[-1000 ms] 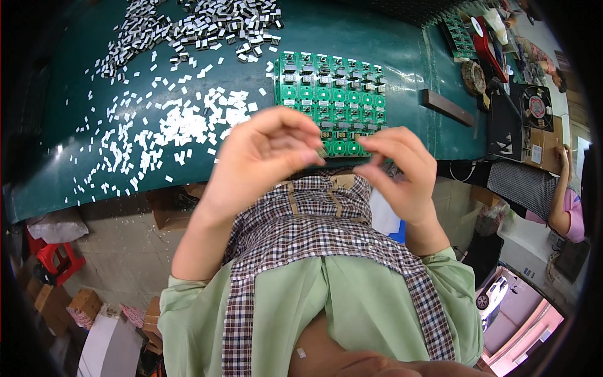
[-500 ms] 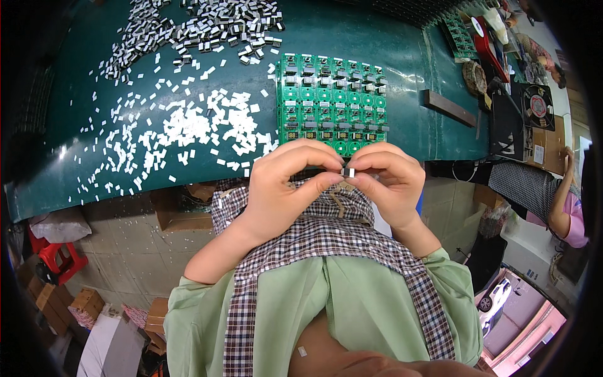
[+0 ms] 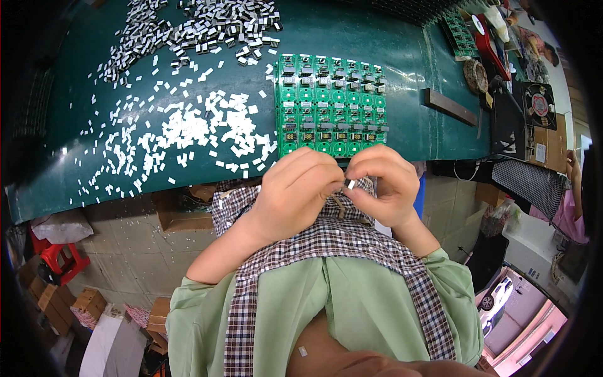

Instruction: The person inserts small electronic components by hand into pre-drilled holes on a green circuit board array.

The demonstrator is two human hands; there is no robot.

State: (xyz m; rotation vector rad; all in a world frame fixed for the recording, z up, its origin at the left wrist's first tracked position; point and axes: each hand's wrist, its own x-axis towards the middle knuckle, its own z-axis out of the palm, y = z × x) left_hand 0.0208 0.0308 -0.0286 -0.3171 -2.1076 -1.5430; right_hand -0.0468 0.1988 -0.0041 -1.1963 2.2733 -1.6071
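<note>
A small black digit display [image 3: 350, 184] with a white face is held in front of my apron, just off the near edge of the table. My right hand [image 3: 391, 187] pinches it between thumb and forefinger. My left hand [image 3: 296, 191] is closed at its left end, fingertips pressed together against it; they partly hide the piece. Beyond my hands lies a green circuit board panel [image 3: 339, 97] carrying rows of components and similar displays. Loose white tabs [image 3: 188, 129] are strewn over the table left of the panel.
Behind the tabs is a big heap of displays [image 3: 220, 28]. A dark metal bar [image 3: 450, 107] lies right of the panel on the green table [image 3: 414, 135]. Farther right are a black fan [image 3: 538, 103] and a co-worker's arm [image 3: 573, 173]. A red stool [image 3: 63, 262] stands lower left.
Both hands have come slightly down toward me with the display, which is now tilted and more covered by my fingers. The co-worker's arm at the right has shifted.
</note>
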